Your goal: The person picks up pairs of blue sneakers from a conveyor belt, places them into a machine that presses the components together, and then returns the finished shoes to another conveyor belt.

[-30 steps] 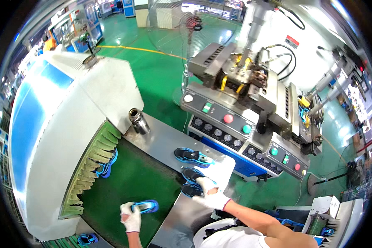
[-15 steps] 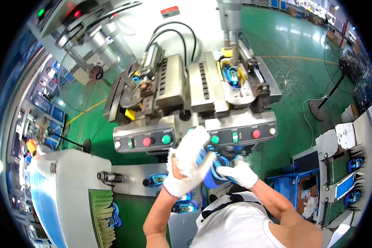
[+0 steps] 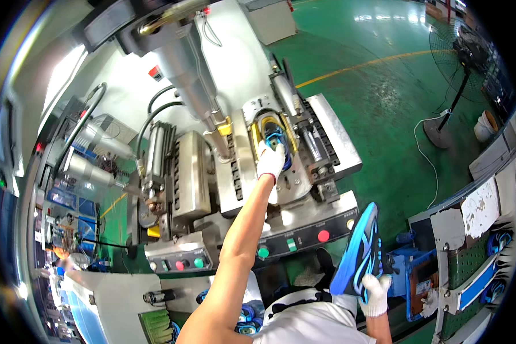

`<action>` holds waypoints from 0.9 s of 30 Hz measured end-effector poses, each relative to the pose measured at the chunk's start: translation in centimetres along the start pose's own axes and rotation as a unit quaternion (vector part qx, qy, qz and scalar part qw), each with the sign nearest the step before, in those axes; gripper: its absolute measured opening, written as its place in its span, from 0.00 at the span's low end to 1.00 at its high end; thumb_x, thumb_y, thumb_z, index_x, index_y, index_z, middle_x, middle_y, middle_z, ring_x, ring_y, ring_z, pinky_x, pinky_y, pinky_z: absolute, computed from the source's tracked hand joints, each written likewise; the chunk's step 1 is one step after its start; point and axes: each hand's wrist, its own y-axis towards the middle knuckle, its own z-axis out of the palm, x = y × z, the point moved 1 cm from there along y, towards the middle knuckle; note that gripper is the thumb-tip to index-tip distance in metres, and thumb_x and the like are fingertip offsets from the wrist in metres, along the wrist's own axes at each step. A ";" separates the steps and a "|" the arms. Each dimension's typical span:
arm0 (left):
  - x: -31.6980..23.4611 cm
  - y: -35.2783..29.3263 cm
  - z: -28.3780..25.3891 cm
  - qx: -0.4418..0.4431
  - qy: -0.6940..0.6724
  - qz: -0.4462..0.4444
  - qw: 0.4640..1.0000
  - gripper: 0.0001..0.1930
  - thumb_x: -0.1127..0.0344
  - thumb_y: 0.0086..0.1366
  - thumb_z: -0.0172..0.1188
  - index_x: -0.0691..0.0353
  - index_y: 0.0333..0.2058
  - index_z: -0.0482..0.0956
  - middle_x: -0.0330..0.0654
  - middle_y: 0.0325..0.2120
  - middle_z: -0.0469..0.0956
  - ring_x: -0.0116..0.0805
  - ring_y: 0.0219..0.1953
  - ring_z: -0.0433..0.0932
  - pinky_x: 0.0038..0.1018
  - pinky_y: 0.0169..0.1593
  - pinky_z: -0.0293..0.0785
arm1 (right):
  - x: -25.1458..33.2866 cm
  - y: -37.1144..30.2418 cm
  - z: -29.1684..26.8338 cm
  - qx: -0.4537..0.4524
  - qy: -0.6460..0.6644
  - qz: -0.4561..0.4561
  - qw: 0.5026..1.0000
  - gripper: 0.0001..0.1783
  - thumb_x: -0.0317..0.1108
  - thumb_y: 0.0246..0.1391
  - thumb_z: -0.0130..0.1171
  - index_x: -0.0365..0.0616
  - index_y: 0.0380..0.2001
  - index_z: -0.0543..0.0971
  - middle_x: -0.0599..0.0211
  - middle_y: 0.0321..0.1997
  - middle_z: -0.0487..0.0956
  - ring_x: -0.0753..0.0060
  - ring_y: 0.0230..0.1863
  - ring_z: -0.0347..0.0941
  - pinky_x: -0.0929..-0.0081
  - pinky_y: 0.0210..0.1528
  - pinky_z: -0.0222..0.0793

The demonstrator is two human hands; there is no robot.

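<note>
My left hand (image 3: 271, 160), in a white knit glove, reaches forward to the right-hand station of the machine. Its fingers close on a blue and black shoe (image 3: 277, 139) seated between yellow pads, though the fingertips are partly hidden. Low on the right, my gloved right hand (image 3: 376, 293) grips another shoe (image 3: 358, 252), black with a bright blue sole, by its heel end. This shoe points toe up, with its sole turned to the left.
Front panels carry a green button (image 3: 262, 251) and a red button (image 3: 323, 235). A large press cylinder (image 3: 186, 69) leans over the machine. Shoes (image 3: 247, 315) lie below my left arm. At right stand a blue crate (image 3: 404, 269), a shoe rack (image 3: 470, 252) and a floor fan (image 3: 464, 57).
My left hand has gone from near my body to the shoe in the right-hand station. My right hand has carried its shoe to the right and raised it. The view has shifted.
</note>
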 end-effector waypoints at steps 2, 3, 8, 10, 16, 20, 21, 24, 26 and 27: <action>-0.7 1.8 3.3 0.034 0.077 -0.034 0.996 0.42 0.49 0.67 0.54 0.73 0.68 0.50 0.71 0.62 0.65 0.64 0.64 0.67 0.46 0.65 0.65 | -0.1 -0.4 -1.0 -0.029 -0.018 -0.038 0.999 0.33 0.29 0.45 0.65 0.47 0.59 0.72 0.68 0.47 0.78 0.68 0.45 0.76 0.63 0.50 0.77; 1.9 3.2 4.3 0.001 0.091 -0.026 0.995 0.42 0.50 0.68 0.53 0.74 0.69 0.48 0.71 0.63 0.63 0.65 0.64 0.67 0.48 0.65 0.64 | -0.1 -0.8 -0.7 -0.024 -0.021 -0.049 0.998 0.34 0.29 0.46 0.64 0.46 0.60 0.71 0.68 0.49 0.77 0.69 0.46 0.76 0.64 0.51 0.76; 4.3 5.3 3.9 0.019 0.054 -0.014 0.998 0.41 0.54 0.67 0.54 0.76 0.68 0.50 0.69 0.55 0.73 0.61 0.60 0.73 0.45 0.63 0.68 | 1.1 0.5 3.2 -0.071 -0.085 -0.027 0.993 0.17 0.36 0.46 0.72 0.39 0.24 0.72 0.70 0.38 0.71 0.75 0.38 0.66 0.68 0.42 0.65; 4.0 4.6 -2.4 0.002 -0.020 -0.041 0.999 0.30 0.51 0.65 0.60 0.71 0.56 0.70 0.65 0.50 0.78 0.56 0.57 0.77 0.42 0.60 0.71 | 1.4 2.0 4.9 -0.019 -0.118 -0.034 0.992 0.14 0.32 0.49 0.68 0.39 0.32 0.73 0.68 0.41 0.72 0.70 0.41 0.69 0.66 0.45 0.67; 5.1 -11.3 -13.0 -0.043 -0.124 0.054 0.990 0.33 0.57 0.72 0.56 0.68 0.68 0.58 0.57 0.59 0.73 0.48 0.62 0.72 0.37 0.65 0.66 | 4.0 11.3 14.7 0.094 -0.155 -0.102 0.978 0.20 0.27 0.52 0.65 0.41 0.49 0.77 0.70 0.42 0.79 0.76 0.42 0.75 0.72 0.46 0.73; 10.1 -24.9 -20.5 -0.017 -0.320 -0.040 0.946 0.19 0.67 0.71 0.56 0.66 0.58 0.69 0.38 0.45 0.74 0.24 0.42 0.70 0.22 0.47 0.70 | 6.6 22.8 29.0 0.246 -0.154 -0.072 0.954 0.15 0.27 0.54 0.68 0.38 0.44 0.76 0.66 0.37 0.81 0.73 0.35 0.80 0.72 0.38 0.79; 11.3 -28.0 -22.0 -0.002 -0.280 -0.059 0.958 0.16 0.71 0.71 0.55 0.65 0.56 0.70 0.35 0.40 0.72 0.22 0.38 0.66 0.21 0.44 0.69 | 6.4 26.1 32.2 0.254 -0.204 -0.086 0.942 0.14 0.28 0.54 0.67 0.36 0.43 0.77 0.63 0.39 0.82 0.72 0.35 0.80 0.73 0.39 0.79; 14.4 -39.0 -25.2 -0.013 -0.270 -0.238 0.933 0.26 0.75 0.70 0.52 0.69 0.65 0.60 0.44 0.50 0.74 0.29 0.50 0.73 0.25 0.55 0.69 | 2.9 32.6 40.6 0.117 -0.641 -0.241 0.719 0.24 0.42 0.46 0.64 0.36 0.44 0.82 0.46 0.46 0.84 0.50 0.48 0.82 0.59 0.54 0.75; 16.2 -46.5 -25.4 -0.088 -0.165 -0.347 0.919 0.18 0.69 0.71 0.52 0.70 0.56 0.68 0.44 0.44 0.76 0.28 0.44 0.73 0.27 0.51 0.71 | -3.7 39.0 41.6 0.076 -0.712 -0.284 0.637 0.25 0.45 0.46 0.59 0.40 0.44 0.83 0.45 0.47 0.83 0.47 0.52 0.80 0.56 0.55 0.75; 17.6 -51.1 -25.4 -0.173 -0.107 -0.403 0.892 0.32 0.59 0.57 0.73 0.64 0.57 0.73 0.50 0.47 0.80 0.47 0.47 0.80 0.38 0.53 0.76 | -6.0 40.9 42.3 0.065 -0.733 -0.302 0.606 0.26 0.47 0.46 0.57 0.41 0.44 0.84 0.45 0.47 0.83 0.46 0.53 0.80 0.55 0.55 0.75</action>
